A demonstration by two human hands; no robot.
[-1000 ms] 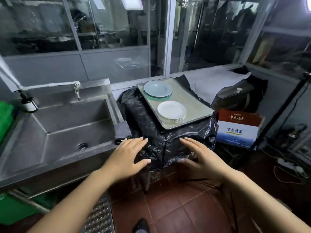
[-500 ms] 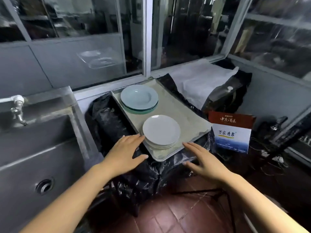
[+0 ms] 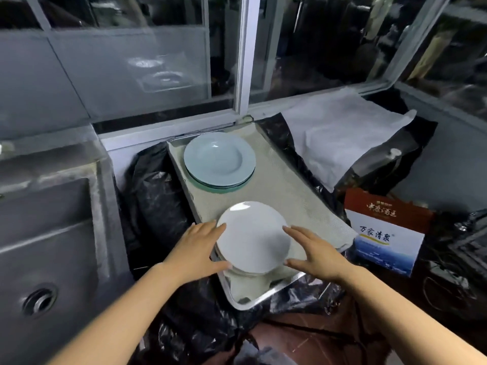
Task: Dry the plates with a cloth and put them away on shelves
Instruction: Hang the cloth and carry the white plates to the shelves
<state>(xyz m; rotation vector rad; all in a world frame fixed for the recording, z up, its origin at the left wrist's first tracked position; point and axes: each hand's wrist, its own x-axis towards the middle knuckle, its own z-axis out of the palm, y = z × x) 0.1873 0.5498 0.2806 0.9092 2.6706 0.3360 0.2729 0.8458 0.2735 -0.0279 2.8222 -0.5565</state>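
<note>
A stack of white plates (image 3: 252, 237) is seen at the near end of a metal tray (image 3: 266, 296), which is lined with a pale woven mat (image 3: 287, 196). The stack is flanked by both hands. The left hand (image 3: 196, 250) is placed against the stack's left edge, with fingers held nearly straight and the thumb reaching under the near rim. The right hand (image 3: 313, 250) is set at the right edge in the same way, its fingers extended along the rim and its thumb by the lower side. Neither hand is curled round the plates (contact at the rims is suggested, but a firm grip cannot be told). The top plate appears slightly tilted above the rest of the stack.

A second stack, of pale blue-green plates (image 3: 219, 159), is set at the far end of the tray, well apart from the white one. The tray is rested on something draped in black plastic sheeting (image 3: 155, 198). A steel sink (image 3: 50, 233) is found to the left, with its drain (image 3: 39, 301) visible. To the right, a red and white box (image 3: 386, 229) with printed characters is stood just beside the tray, and a white sheet (image 3: 345, 143) is spread behind it below the windows (image 3: 303, 43).
</note>
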